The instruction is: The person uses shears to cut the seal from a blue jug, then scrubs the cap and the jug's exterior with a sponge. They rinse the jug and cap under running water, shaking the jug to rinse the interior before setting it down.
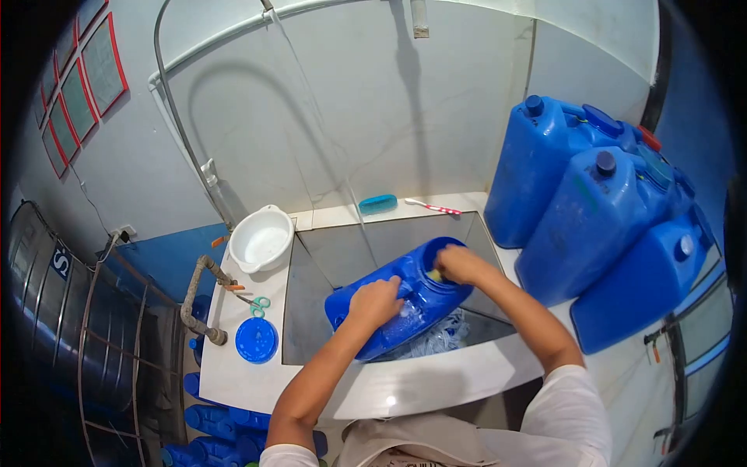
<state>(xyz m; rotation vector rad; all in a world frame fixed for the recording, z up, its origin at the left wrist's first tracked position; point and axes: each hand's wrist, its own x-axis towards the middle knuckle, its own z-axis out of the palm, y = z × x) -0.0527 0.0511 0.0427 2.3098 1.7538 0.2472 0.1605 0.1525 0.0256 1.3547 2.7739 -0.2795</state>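
Note:
A blue plastic jerrycan (393, 331) lies tilted on its side over the sink (323, 268), its wide mouth turned up to the right. My left hand (375, 302) is closed around the can's handle. At the mouth, my right hand (459, 263) has its fingers reaching inside, curled by a small yellow thing (434, 275) that I cannot make out. White suds speckle the can's upper side. Below the can, a thin stream of water and a whitish stringy bundle (440, 336) show in the sink.
On the left ledge are a white basin (262, 239), green-handled scissors (259, 307) and a round blue lid (257, 340). A teal brush (378, 204) and a red-and-white toothbrush (433, 207) lie along the back ledge. Several blue jerrycans (580, 226) crowd the right side.

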